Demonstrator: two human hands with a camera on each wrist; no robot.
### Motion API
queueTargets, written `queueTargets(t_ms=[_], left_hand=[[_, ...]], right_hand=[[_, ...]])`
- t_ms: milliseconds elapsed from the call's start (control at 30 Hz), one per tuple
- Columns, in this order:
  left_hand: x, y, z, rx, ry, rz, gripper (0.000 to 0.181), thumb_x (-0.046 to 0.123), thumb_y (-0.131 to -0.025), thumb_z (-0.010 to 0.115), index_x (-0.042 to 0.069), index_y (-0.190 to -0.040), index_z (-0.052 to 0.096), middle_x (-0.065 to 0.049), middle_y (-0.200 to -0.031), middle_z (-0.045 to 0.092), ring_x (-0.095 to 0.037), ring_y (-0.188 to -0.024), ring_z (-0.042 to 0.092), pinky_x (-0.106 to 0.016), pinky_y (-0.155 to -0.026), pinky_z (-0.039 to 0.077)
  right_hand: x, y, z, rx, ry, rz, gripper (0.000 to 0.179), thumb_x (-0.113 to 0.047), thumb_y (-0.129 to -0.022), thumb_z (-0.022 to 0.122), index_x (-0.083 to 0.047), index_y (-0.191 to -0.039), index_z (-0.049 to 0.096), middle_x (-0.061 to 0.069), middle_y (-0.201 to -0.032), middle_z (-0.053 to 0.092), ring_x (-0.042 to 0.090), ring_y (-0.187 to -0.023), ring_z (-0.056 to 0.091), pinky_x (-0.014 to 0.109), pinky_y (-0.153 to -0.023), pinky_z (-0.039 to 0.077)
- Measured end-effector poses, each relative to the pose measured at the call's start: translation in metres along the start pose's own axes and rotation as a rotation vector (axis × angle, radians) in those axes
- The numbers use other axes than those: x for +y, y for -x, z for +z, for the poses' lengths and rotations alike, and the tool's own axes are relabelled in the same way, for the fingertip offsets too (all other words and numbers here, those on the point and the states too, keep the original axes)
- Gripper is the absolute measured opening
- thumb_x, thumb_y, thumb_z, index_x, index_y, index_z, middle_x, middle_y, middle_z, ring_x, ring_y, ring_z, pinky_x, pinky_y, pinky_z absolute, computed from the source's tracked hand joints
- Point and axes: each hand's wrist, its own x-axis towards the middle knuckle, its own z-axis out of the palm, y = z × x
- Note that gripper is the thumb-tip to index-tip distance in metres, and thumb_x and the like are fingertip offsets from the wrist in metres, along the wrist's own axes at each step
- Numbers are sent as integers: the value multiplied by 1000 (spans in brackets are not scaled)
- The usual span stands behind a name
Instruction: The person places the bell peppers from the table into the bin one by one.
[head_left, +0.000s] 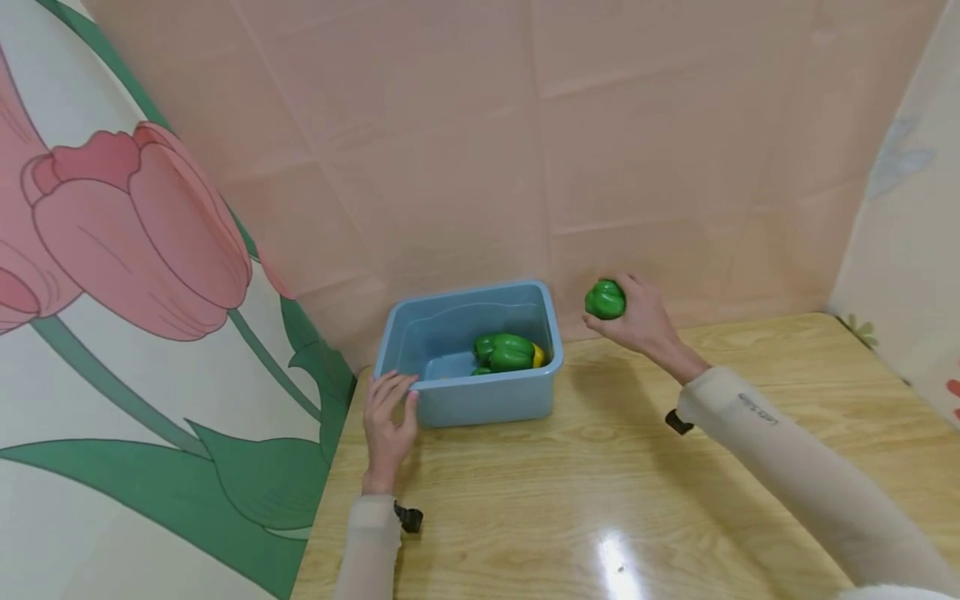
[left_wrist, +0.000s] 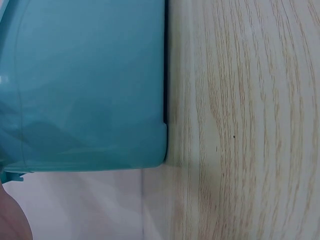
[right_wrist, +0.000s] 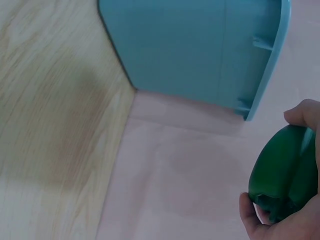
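Observation:
A light-blue plastic bin [head_left: 483,402] stands on the table against the covered back wall. Inside it, toward the right, lie green bell peppers [head_left: 512,353] and part of a yellow pepper [head_left: 538,356]. My left hand [head_left: 387,421] rests at the bin's front left corner, fingertips on the rim and thumb at the front. In the left wrist view only a bit of that hand shows at the lower left. To the right of the bin, my right hand [head_left: 637,315] holds a green bell pepper [right_wrist: 282,172] up above the table, thumb and fingers around its sides.
The wood-grain table [head_left: 600,483] extends in front of the bin and to the right. A pinkish sheet [head_left: 450,150] covers the back wall. On the left is a wall with painted tulips [head_left: 142,225], close to the table's left edge.

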Motion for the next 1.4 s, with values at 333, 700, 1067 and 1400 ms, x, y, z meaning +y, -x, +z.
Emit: queueTargets(t_ms=[333,700,1067,1400], left_hand=[[0,0,1,-5,0,0,28,0,-96,75,12,-120,81,-12,-115,78,-39,-127,63,-77,-119,28],[-1,0,1,0,7,0,30,-3,-93,76,12,-119,81,-12,-114,78,-39,-126,63,-78,-119,27],[0,0,1,2,10,3,30,-3,-93,75,12,-119,81,-13,-113,78,-40,-126,64,-76,-120,27],[0,0,-1,-6,3,-3,31,-2,-93,76,13,-120,81,-12,-114,78,-39,-126,64,-76,-120,28]], right_hand=[[-16,-7,1,23,-12,-33,61,-29,-76,94,-7,-126,66,19,-113,64,36,-98,62,52,-80,54],[-32,-12,2,31,-30,-50,60,-29,-77,93,-6,-126,66,20,-114,63,36,-98,60,51,-80,53],[-43,-18,4,12,-60,-20,61,-32,-79,93,-10,-128,66,16,-116,62,34,-100,59,50,-80,54],[-53,-22,7,-18,-79,3,62,-34,-80,93,-12,-131,64,16,-119,61,34,-103,58,51,-82,53]])
